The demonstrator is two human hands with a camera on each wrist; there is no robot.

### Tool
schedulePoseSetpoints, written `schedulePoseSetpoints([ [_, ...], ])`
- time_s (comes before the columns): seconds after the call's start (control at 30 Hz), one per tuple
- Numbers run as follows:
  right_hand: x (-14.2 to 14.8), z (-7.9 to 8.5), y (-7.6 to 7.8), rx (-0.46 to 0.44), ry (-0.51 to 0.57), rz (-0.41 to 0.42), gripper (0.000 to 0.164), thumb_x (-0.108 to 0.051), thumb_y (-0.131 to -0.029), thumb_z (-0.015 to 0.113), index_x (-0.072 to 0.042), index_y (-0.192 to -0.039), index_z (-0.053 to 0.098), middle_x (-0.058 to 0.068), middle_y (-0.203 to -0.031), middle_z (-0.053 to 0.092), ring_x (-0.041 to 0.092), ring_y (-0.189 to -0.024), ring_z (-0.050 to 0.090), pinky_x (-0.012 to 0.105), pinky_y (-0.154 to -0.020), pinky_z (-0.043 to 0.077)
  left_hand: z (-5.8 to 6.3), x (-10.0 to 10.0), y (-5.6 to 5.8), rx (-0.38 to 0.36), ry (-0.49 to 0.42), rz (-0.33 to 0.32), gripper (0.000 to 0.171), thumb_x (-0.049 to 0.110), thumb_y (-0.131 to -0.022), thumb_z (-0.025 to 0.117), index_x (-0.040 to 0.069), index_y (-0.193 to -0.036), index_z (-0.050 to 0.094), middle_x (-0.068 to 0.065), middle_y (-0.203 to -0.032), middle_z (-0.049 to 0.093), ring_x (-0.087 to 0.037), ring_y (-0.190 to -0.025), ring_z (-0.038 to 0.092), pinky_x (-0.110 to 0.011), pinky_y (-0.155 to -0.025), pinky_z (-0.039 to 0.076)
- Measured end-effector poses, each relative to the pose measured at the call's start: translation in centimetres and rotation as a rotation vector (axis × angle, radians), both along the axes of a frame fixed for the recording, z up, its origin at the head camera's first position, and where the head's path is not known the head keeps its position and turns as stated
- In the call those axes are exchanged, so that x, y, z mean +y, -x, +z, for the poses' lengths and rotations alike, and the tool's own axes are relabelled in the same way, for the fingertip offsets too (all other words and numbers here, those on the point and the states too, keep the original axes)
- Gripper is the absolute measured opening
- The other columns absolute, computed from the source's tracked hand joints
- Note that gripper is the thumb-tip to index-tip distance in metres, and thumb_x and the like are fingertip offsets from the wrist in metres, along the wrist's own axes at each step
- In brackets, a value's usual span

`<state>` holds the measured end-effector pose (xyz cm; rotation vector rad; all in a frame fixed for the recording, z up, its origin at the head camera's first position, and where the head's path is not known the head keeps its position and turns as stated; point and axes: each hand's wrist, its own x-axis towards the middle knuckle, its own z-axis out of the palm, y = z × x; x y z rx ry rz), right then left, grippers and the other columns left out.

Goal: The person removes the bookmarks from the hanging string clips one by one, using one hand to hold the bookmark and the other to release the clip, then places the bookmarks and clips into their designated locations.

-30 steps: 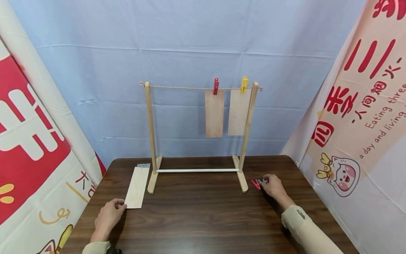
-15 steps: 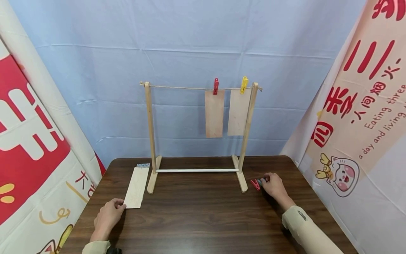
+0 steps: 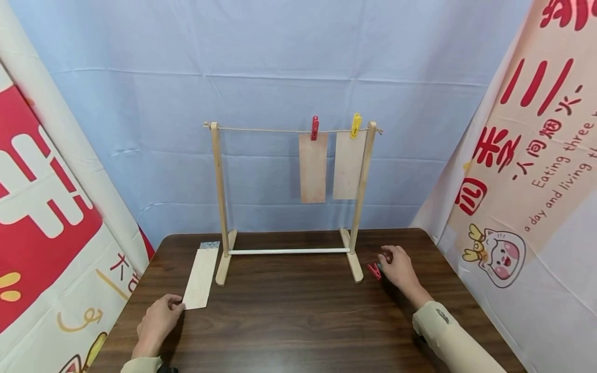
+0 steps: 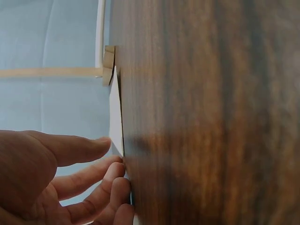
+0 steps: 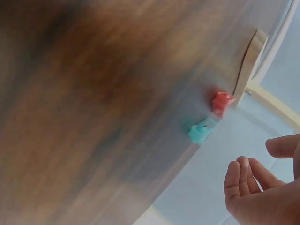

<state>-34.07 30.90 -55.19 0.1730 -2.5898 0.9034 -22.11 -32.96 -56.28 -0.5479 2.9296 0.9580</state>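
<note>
My left hand (image 3: 158, 321) pinches the near-left corner of a pale rectangular card (image 3: 201, 280) on the table; in the left wrist view the thumb (image 4: 89, 149) is above that corner, the fingers below. A blue patterned piece (image 3: 210, 245) shows past the card's far end. At the right, my right hand (image 3: 397, 268) hovers beside a pink clothespin (image 3: 374, 271) and a teal clothespin (image 5: 201, 131). Its thumb and fingers stand apart with nothing between them in the right wrist view. The teal clothespin is mostly hidden behind the hand in the head view.
A wooden rack (image 3: 219, 191) stands mid-table with a string (image 3: 261, 129) across its top. From the string hang two cards, one under a red clothespin (image 3: 314, 128), one under a yellow clothespin (image 3: 356, 126). A white rod (image 3: 289, 252) joins the rack's feet.
The right hand has let go of the teal clothespin and lifted slightly. The card in the left hand has shifted a little toward the near edge, baring more of the patterned piece.
</note>
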Motion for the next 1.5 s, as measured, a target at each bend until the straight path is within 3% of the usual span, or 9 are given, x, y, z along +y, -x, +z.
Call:
schedulePoseSetpoints([
  [0.17, -0.9, 1.1, -0.1, 0.01, 0.016, 0.037, 0.031, -0.003, -0.101, 0.07, 0.012, -0.128, 0.068, 0.023, -0.105, 0.066, 0.034, -0.093, 0.067, 0.048, -0.081, 0.056, 0.1, 0.1, 0.0, 0.017, 0.015, -0.001, 0.036, 0.03, -0.102, 0.07, 0.002, -0.126, 0.07, -0.009, -0.102, 0.072, -0.031, -0.09, 0.068, -0.056, -0.071, 0.049],
  [0.43, -2.0, 2.8, 0.1, 0.001, -0.001, 0.089, 0.033, -0.006, -0.102, 0.072, 0.01, -0.13, 0.067, 0.021, -0.106, 0.066, 0.033, -0.093, 0.067, 0.048, -0.083, 0.056, 0.9, 1.1, 0.6, 0.085, 0.061, -0.015, 0.034, 0.025, -0.102, 0.069, -0.001, -0.124, 0.071, -0.011, -0.1, 0.072, -0.025, -0.085, 0.065, -0.042, -0.064, 0.048],
  [0.8, -2.5, 5.0, 1.0, 0.034, -0.011, 0.121, 0.033, -0.008, -0.102, 0.073, 0.008, -0.13, 0.068, 0.022, -0.107, 0.067, 0.032, -0.092, 0.066, 0.045, -0.08, 0.055, 1.4, 2.4, 1.0, 0.221, 0.035, -0.076, 0.04, 0.02, -0.103, 0.069, -0.006, -0.133, 0.065, -0.026, -0.117, 0.069, -0.043, -0.109, 0.067, -0.063, -0.089, 0.053],
  [1.0, -3.2, 6.4, 0.9, 0.065, -0.014, 0.138, 0.034, -0.011, -0.102, 0.073, 0.008, -0.13, 0.069, 0.02, -0.107, 0.067, 0.039, -0.095, 0.067, 0.046, -0.081, 0.055, 1.8, 3.2, 1.2, 0.274, 0.015, -0.1, 0.038, 0.016, -0.104, 0.068, -0.008, -0.133, 0.065, -0.028, -0.124, 0.07, -0.046, -0.115, 0.068, -0.062, -0.094, 0.053],
  [1.23, -3.8, 8.0, 0.9, 0.085, -0.029, 0.153, 0.035, -0.012, -0.103, 0.073, 0.007, -0.133, 0.068, 0.017, -0.106, 0.067, 0.033, -0.093, 0.066, 0.047, -0.081, 0.055, 2.5, 4.0, 1.7, 0.34, 0.014, -0.13, 0.034, 0.015, -0.104, 0.068, -0.005, -0.132, 0.068, -0.028, -0.125, 0.071, -0.046, -0.114, 0.07, -0.062, -0.095, 0.053],
  [1.5, -4.6, 10.2, 1.0, 0.088, -0.025, 0.178, 0.037, -0.011, -0.104, 0.072, 0.008, -0.136, 0.066, 0.023, -0.114, 0.066, 0.036, -0.102, 0.066, 0.054, -0.091, 0.057, 3.8, 5.3, 2.1, 0.375, -0.028, -0.153, 0.035, 0.015, -0.106, 0.067, -0.004, -0.135, 0.067, -0.027, -0.129, 0.07, -0.046, -0.117, 0.068, -0.062, -0.096, 0.053],
])
